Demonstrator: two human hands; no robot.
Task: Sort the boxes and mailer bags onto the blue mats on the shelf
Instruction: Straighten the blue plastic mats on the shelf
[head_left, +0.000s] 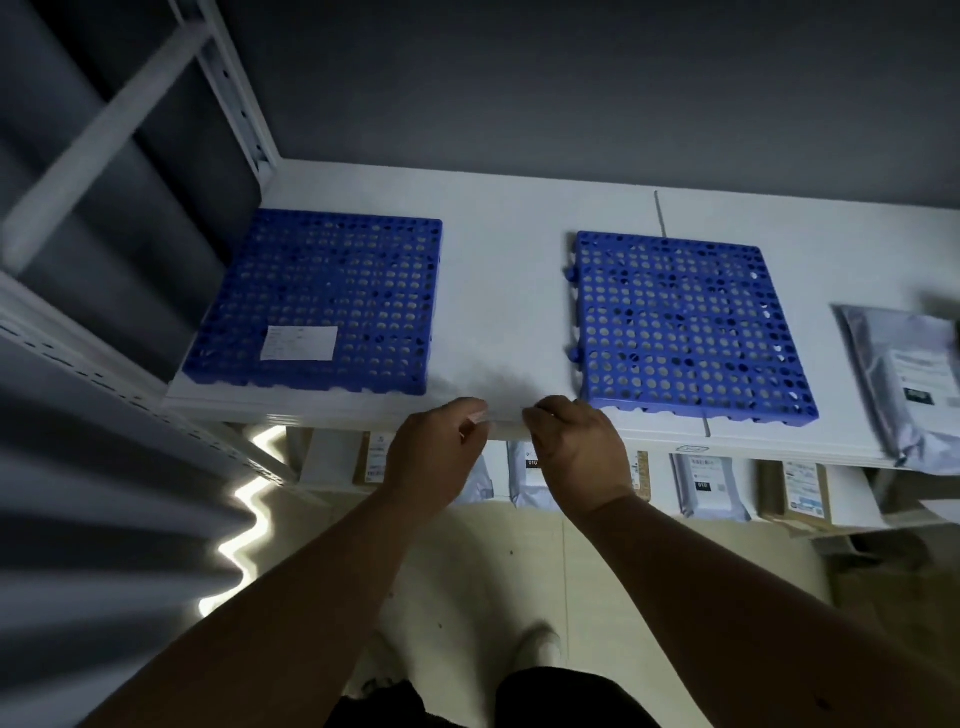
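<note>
Mats first: two blue perforated mats lie flat on the white shelf (509, 291), well apart from each other. The left mat (322, 296) carries a white label (298, 343) near its front edge; the right mat (691, 322) has nothing on it. Off to the right of that one, at the picture's edge, a grey mailer bag (904, 384) lies on the shelf, overhanging the front lip a little (it is blurred, so its label can't be read).

Both hands are up at the shelf's front edge, between the two mats. The left hand (436, 457) has its fingers (475, 415) curled in, thumb meeting them, and the right hand (576, 447) is curled much the same, its fingers (540, 413) at the lip. The two nearly touch. Whether they pinch something small or simply hold the edge, I cannot tell.

Below, on a lower shelf, sit more parcels: a cardboard box (802, 491) on the right, and grey mailers (709, 488) beside it, partly hidden behind the arms. A grey upright (239, 88) frames the shelving on the left.
</note>
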